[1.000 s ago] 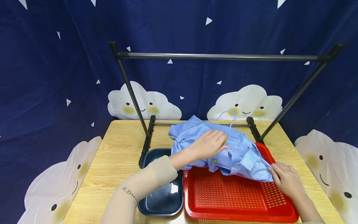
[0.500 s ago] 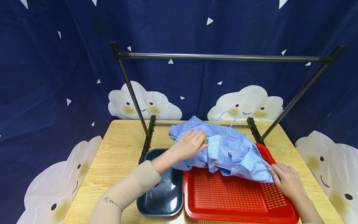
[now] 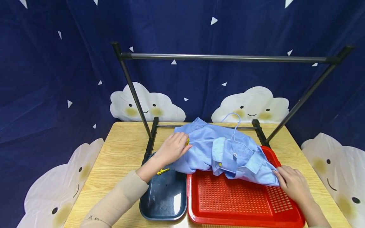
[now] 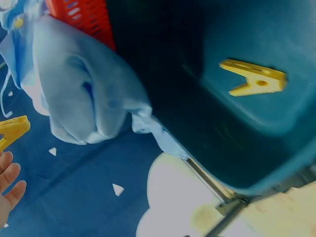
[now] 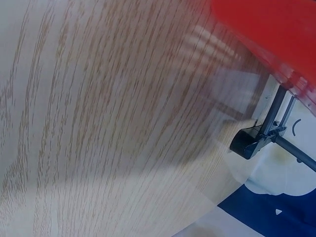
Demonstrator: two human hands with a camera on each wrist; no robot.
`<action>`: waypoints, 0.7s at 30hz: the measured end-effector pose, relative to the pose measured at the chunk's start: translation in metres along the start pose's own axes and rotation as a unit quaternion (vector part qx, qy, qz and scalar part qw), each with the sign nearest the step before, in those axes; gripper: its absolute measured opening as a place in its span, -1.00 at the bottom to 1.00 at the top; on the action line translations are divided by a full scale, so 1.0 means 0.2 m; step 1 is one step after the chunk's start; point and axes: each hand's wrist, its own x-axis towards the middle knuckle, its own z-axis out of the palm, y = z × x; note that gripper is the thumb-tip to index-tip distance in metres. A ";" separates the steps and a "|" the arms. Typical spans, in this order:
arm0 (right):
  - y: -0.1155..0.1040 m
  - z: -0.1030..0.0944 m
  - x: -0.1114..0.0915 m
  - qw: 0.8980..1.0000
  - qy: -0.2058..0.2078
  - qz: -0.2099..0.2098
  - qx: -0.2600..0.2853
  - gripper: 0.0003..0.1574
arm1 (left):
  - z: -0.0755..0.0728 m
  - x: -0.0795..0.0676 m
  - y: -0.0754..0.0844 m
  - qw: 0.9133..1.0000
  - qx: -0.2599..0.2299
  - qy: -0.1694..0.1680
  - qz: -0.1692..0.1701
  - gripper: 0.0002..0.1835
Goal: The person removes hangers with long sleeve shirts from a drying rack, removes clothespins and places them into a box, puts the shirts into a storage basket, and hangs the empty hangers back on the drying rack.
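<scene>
A light blue shirt [image 3: 228,152] on a thin hanger [image 3: 233,120] lies crumpled across the back of a red perforated tray [image 3: 233,202]. My left hand [image 3: 182,144] hovers at the shirt's left edge and pinches a yellow clothespin [image 3: 187,141]. That held clothespin [image 4: 12,129] shows just above my fingers [image 4: 10,182] in the left wrist view. A second yellow clothespin [image 3: 163,171] lies in the dark blue tray [image 3: 165,199]. My right hand [image 3: 280,179] rests palm down on the red tray's right side, its fingertips touching the shirt's lower right corner.
A black clothes rack with a bare grey bar [image 3: 225,58] stands over the back of the wooden table [image 3: 122,148]. The rack's foot [image 5: 256,140] sits beside the red tray's corner [image 5: 276,39]. A dark blue curtain with clouds hangs behind.
My left hand has drawn left from the shirt's middle to its left edge, still pinching the yellow clothespin. The arm no longer covers the dark tray, so the clothespin there shows. The right hand has stayed put.
</scene>
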 end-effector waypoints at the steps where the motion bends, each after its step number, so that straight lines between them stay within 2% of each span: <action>1: 0.00 0.00 0.00 1.000 -0.001 0.001 -0.001 -0.80 | 0.00 -0.02 -0.01 1.000 0.003 0.001 -0.003 -0.69; 9: 0.00 0.00 0.00 1.000 -0.015 0.009 -0.004 -0.79 | 0.01 -0.17 -0.09 0.999 0.011 0.004 -0.033 -0.59; 13: 0.00 0.00 0.00 1.000 -0.017 0.011 -0.004 -0.79 | 0.02 -0.25 -0.10 0.998 -0.005 0.001 -0.062 -0.66; 21: -0.01 0.00 0.00 1.000 -0.017 0.009 -0.005 -0.79 | 0.04 -0.44 -0.06 0.991 -0.027 -0.044 -0.120 -0.66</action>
